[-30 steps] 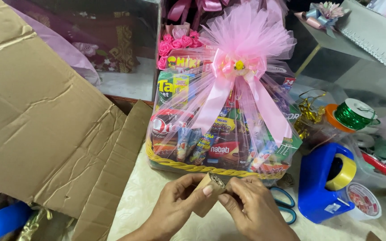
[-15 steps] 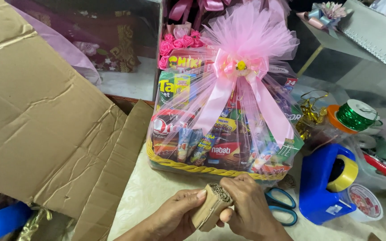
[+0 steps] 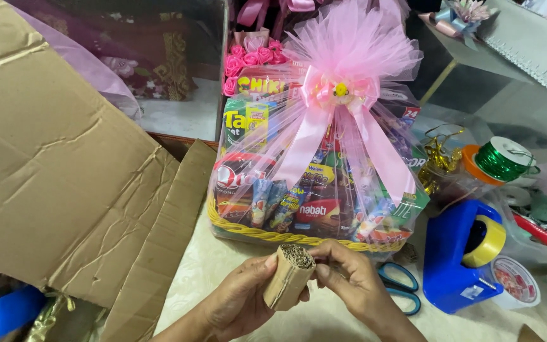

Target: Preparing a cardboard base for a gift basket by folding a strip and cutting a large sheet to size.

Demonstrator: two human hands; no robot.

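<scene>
Both my hands hold a tight roll of brown corrugated cardboard (image 3: 289, 275) low in the middle of the view, its ridged end facing up. My left hand (image 3: 238, 304) wraps the roll's body from below. My right hand (image 3: 352, 278) pinches its upper end with thumb and fingers. Just beyond the roll stands a gift hamper (image 3: 314, 164): snack packs in a yellow-rimmed basket, wrapped in clear film and topped with a pink tulle bow and ribbon.
Large flattened cardboard sheets (image 3: 64, 164) lie at the left. A blue tape dispenser (image 3: 460, 259) with a yellow tape roll stands at the right, blue-handled scissors (image 3: 400, 288) beside it. A green ribbon spool (image 3: 501, 161) and gold ribbon (image 3: 438, 158) sit farther right.
The cardboard roll has turned from lying flat between my hands to standing tilted with its ridged end up. My left hand has closed around its body.
</scene>
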